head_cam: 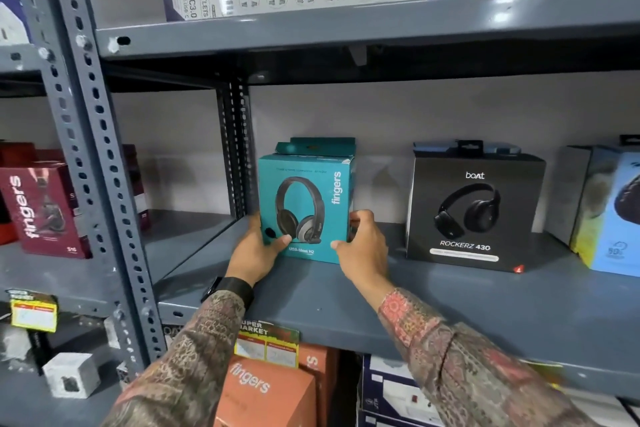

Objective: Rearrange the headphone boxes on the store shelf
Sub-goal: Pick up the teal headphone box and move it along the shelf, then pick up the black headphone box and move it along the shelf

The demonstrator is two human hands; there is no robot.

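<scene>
While both hands grip a teal headphone box (306,208) standing upright on the grey shelf (450,298), the left hand (258,248) clasps its left edge and the right hand (362,241) its right edge. Well to the right of that teal box stands a black headphone box (472,211). Placing seems underway; next likely calls for sliding it into line. Fingers behind the box are hidden.

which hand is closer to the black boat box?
Right. The right hand grips the right edge of the teal headphone box, on the side facing the black boat box. The left hand holds the teal box's far left edge.
</scene>
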